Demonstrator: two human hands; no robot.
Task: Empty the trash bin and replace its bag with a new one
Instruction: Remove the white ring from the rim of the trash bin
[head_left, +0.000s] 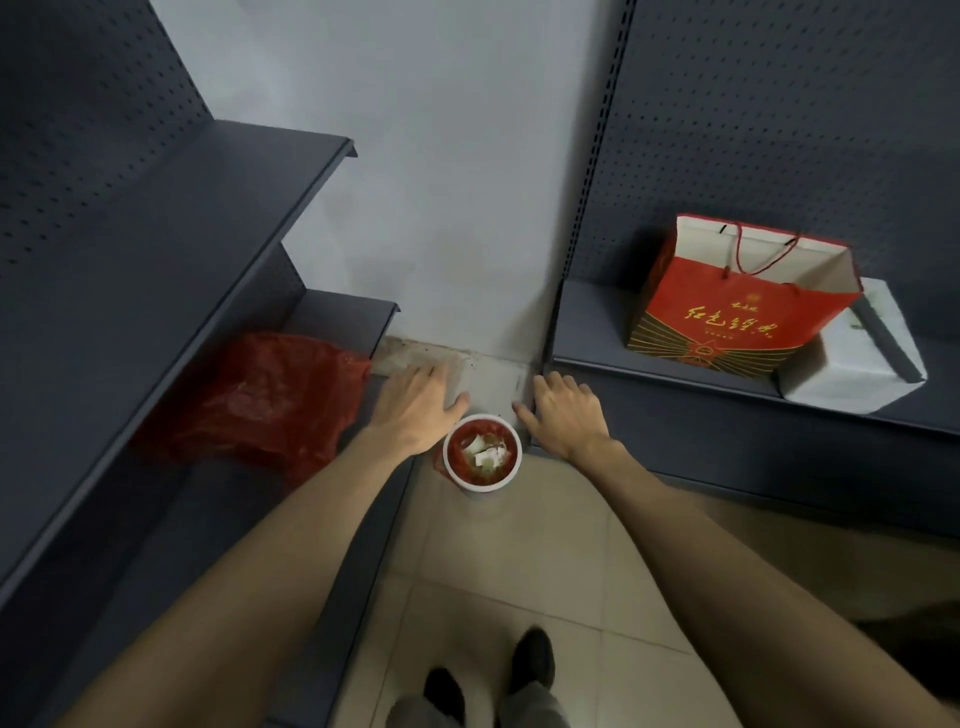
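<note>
The task stands at its start: the trash bin (482, 452) rests on the floor, its red liner full of scraps, both hands, left (415, 402) at 9 o'clock and right (563, 413) at 3 o'clock, released and grasping nothing, while a spare red bag (260, 400) lies on the shelf.

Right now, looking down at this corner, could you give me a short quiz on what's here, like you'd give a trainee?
1. True or false: the trash bin already has a red liner with rubbish in it.
2. Where does the loose red plastic bag lie? A) on the left lower shelf B) inside the red paper gift bag C) on the floor tiles
3. Fill in: the left hand and right hand are each holding ____.

Key: 1 true; 2 A; 3 nothing, both are open, reaching down on either side of the bin.
</note>
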